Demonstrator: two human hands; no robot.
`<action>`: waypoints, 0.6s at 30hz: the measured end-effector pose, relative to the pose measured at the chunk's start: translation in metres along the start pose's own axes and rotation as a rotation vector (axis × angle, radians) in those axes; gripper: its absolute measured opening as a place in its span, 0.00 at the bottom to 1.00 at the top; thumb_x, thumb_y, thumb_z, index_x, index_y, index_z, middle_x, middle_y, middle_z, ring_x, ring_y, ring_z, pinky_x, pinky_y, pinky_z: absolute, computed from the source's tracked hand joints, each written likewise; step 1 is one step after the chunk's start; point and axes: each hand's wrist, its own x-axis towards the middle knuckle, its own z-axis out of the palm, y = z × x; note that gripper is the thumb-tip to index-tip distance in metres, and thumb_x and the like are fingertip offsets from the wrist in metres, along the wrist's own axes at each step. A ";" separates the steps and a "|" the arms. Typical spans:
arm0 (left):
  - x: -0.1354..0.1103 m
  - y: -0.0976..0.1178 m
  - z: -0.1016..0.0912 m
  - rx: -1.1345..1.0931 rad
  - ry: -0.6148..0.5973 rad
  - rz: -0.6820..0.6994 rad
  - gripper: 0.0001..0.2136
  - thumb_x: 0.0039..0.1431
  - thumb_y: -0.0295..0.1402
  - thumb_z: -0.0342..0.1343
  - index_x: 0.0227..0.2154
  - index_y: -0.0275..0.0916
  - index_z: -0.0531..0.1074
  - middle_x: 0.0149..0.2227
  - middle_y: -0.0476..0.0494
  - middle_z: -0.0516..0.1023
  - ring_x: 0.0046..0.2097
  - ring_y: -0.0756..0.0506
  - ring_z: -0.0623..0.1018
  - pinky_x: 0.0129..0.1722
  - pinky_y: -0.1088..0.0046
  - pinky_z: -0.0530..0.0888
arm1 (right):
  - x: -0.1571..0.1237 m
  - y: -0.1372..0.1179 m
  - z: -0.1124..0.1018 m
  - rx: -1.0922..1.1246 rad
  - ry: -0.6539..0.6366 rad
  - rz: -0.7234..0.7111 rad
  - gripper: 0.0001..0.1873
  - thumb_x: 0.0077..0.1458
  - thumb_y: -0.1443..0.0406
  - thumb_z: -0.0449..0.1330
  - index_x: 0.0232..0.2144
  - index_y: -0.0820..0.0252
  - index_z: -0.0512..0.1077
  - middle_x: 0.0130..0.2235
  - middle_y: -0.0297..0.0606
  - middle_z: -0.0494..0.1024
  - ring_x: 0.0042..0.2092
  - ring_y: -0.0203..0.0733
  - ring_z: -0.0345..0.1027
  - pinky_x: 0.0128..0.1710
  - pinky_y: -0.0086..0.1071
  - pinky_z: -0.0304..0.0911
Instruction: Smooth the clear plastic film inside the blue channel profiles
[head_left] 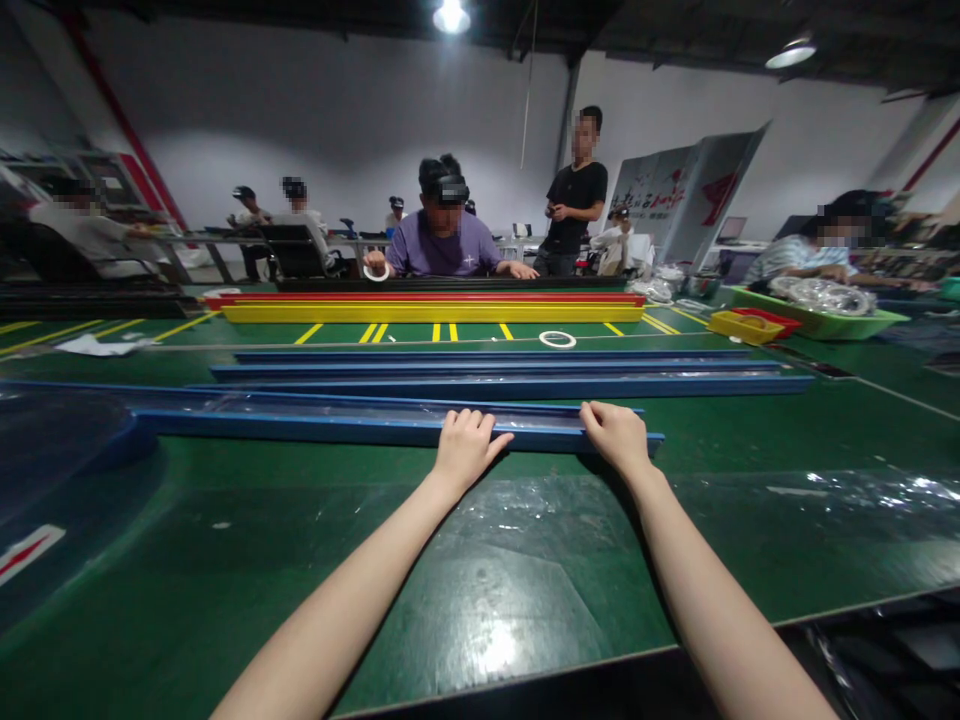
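A long blue channel-shaped strip (315,421) wrapped in clear film lies across the green table in front of me. My left hand (465,446) grips its near edge with fingers curled over the top. My right hand (616,433) is closed on the same strip close to its right end. Several more blue strips (510,372) lie parallel just beyond it.
Red and yellow strips (431,308) lie further back, with a white tape roll (557,339) before them. A person in a purple shirt (444,245) sits opposite. A green tray (825,318) and yellow bin (744,325) sit at the right. The table's front edge (570,672) is close.
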 end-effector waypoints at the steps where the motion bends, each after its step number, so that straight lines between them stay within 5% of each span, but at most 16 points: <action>1: 0.000 0.000 0.000 0.005 0.000 0.001 0.18 0.56 0.46 0.40 0.28 0.37 0.68 0.27 0.43 0.71 0.33 0.45 0.67 0.33 0.69 0.57 | -0.001 -0.003 -0.001 0.008 -0.003 -0.028 0.21 0.53 0.57 0.43 0.18 0.58 0.68 0.25 0.37 0.74 0.27 0.35 0.63 0.24 0.27 0.43; 8: 0.000 0.001 -0.001 0.012 -0.004 0.014 0.17 0.57 0.45 0.41 0.27 0.37 0.67 0.28 0.44 0.72 0.33 0.45 0.68 0.32 0.69 0.57 | -0.005 -0.020 -0.001 0.060 -0.036 -0.245 0.16 0.53 0.59 0.44 0.24 0.57 0.69 0.30 0.35 0.74 0.34 0.35 0.64 0.28 0.25 0.48; 18: 0.000 0.002 -0.001 0.025 -0.015 0.003 0.17 0.57 0.45 0.41 0.27 0.36 0.67 0.28 0.43 0.71 0.33 0.44 0.67 0.33 0.68 0.57 | -0.007 -0.022 0.003 0.062 -0.039 -0.291 0.16 0.55 0.59 0.43 0.25 0.57 0.68 0.29 0.34 0.73 0.34 0.34 0.64 0.28 0.25 0.49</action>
